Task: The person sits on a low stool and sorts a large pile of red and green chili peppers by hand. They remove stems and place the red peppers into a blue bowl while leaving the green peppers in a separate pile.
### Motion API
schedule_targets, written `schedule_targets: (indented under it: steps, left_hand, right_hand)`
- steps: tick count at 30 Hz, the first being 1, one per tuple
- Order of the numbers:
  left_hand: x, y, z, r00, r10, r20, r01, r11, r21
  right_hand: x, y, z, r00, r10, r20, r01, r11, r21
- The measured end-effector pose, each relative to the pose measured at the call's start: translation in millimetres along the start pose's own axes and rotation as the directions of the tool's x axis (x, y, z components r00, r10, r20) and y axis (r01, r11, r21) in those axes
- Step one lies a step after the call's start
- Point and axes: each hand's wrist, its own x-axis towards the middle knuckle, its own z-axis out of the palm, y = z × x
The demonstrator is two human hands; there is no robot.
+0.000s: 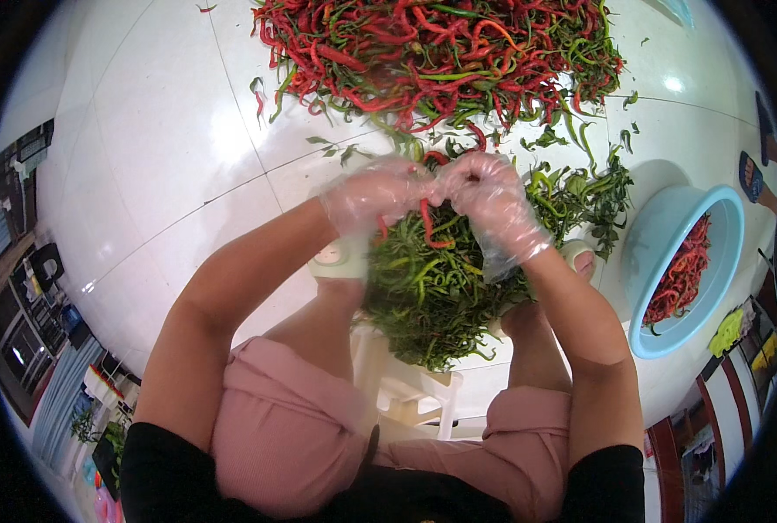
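Note:
Both my hands wear clear plastic gloves and meet at the fingertips above a heap of green chilli peppers and leaves [427,281] between my feet. My left hand [378,193], a little blurred, is curled around red chilli peppers; a curved red chilli pepper [426,225] hangs below its fingertips. The fingers of my right hand [489,189] are bent in against the left fingertips. Whether they pinch a stem or a pepper is hidden. Beyond my hands, a large pile of red chilli peppers [427,59] mixed with green ones and stems covers the floor.
A light-blue basin [650,261] holding red chilli peppers stands to the right. Leafy green stems [597,189] lie between it and my hands. Loose leaves dot the white tiled floor [166,163]. Another person's slippered foot [751,176] is at the right edge. A cream plastic stool [421,392] is beneath me.

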Motion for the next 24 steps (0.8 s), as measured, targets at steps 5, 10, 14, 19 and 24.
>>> schedule_targets:
  steps: [5, 10, 14, 19, 24]
  left_hand:
    - [1.9, -24.6, 19.2, 0.942, -0.142, -0.305, 0.143, 0.99, -0.016]
    - [1.0, -21.3, -7.7, 0.975, -0.101, -0.197, 0.096, 0.995, -0.033]
    - [-8.7, -8.8, -12.2, 0.98, -0.094, -0.174, 0.074, 0.99, -0.117]
    - [-5.5, 8.8, 9.9, 0.95, -0.138, -0.281, 0.059, 0.96, -0.273]
    - [-10.3, 7.4, -1.3, 0.91, 0.199, -0.364, -0.198, 0.979, 0.04]
  right_hand:
    - [-18.3, -17.5, 12.3, 0.875, -0.392, 0.285, 0.436, 0.379, -0.816]
    - [1.9, -2.8, -13.9, 0.815, 0.434, 0.383, 0.128, 0.511, -0.85]
    - [12.1, 3.0, -24.5, 0.97, 0.007, -0.243, -0.186, 0.664, -0.724]
    - [32.6, 37.6, -25.6, 0.959, -0.253, -0.125, 0.003, 0.452, -0.892]
    - [21.3, -2.0, -15.2, 0.955, -0.013, -0.296, -0.06, 0.969, -0.238]
